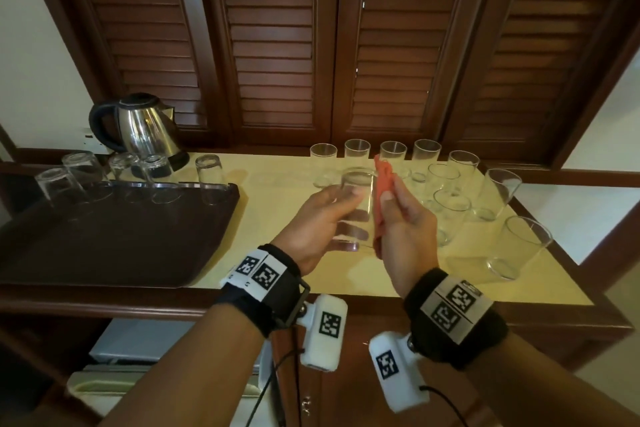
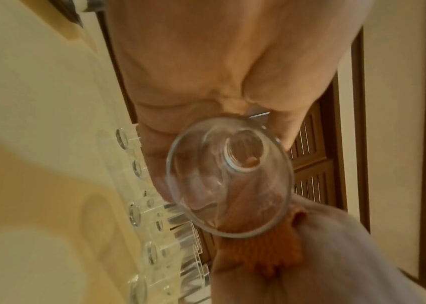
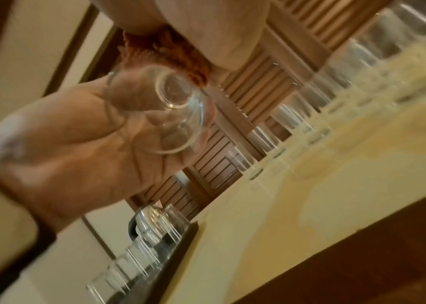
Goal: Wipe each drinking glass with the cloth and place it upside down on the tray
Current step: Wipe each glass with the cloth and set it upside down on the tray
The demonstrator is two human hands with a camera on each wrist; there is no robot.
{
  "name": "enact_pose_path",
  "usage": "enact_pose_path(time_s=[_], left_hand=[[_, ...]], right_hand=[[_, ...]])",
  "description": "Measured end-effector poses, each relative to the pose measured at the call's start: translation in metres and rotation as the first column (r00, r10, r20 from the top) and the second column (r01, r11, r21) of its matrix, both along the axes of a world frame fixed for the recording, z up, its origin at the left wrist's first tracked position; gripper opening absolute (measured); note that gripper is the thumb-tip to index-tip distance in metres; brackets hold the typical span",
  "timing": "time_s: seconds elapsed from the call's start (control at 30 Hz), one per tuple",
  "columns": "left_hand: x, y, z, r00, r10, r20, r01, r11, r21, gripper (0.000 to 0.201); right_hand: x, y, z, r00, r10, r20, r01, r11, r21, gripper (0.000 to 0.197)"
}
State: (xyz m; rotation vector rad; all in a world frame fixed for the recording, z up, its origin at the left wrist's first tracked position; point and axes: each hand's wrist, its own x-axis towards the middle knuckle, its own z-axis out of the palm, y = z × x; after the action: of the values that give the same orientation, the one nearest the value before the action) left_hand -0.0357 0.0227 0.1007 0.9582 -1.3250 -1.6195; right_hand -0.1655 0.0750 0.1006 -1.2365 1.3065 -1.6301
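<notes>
**Glass held up and cloth pressed against its side**

The left hand (image 1: pixel 317 218) holds a clear glass (image 1: pixel 356 208) above the pale yellow surface (image 1: pixel 277 177), its fingers (image 1: pixel 346 196) curled round the wall, mouth up. The right hand (image 1: pixel 405 218) pinches an orange cloth (image 1: pixel 382 184) between thumb and fingers and lays it against the right side of the glass. In the left wrist view the cloth (image 2: pixel 266 251) sits at the rim of the glass (image 2: pixel 230 176).

To the left, a dark brown tray (image 1: pixel 114 239) carries five glasses (image 1: pixel 86 172) upside down along its far edge. A steel kettle (image 1: pixel 145 130) stands behind them. To the right, more glasses (image 1: pixel 450 215) stand upright on the surface, well apart from the tray
</notes>
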Motion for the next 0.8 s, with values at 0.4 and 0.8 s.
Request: enact_pose_path(time_s=[0.4, 0.8], left_hand=[[-0.007, 0.001, -0.003, 0.994, 0.107, 0.0, -0.107, 0.994, 0.006, 0.054], [0.012, -0.01, -0.003, 1.0, 0.012, 0.019, -0.012, 1.0, 0.012, 0.046]], right_hand=[[0.005, 0.014, 0.002, 0.979, 0.121, -0.167, -0.121, 0.993, 0.007, 0.044], [0.008, -0.016, 0.01, 0.997, 0.048, -0.067, -0.045, 0.998, 0.043, 0.037]])
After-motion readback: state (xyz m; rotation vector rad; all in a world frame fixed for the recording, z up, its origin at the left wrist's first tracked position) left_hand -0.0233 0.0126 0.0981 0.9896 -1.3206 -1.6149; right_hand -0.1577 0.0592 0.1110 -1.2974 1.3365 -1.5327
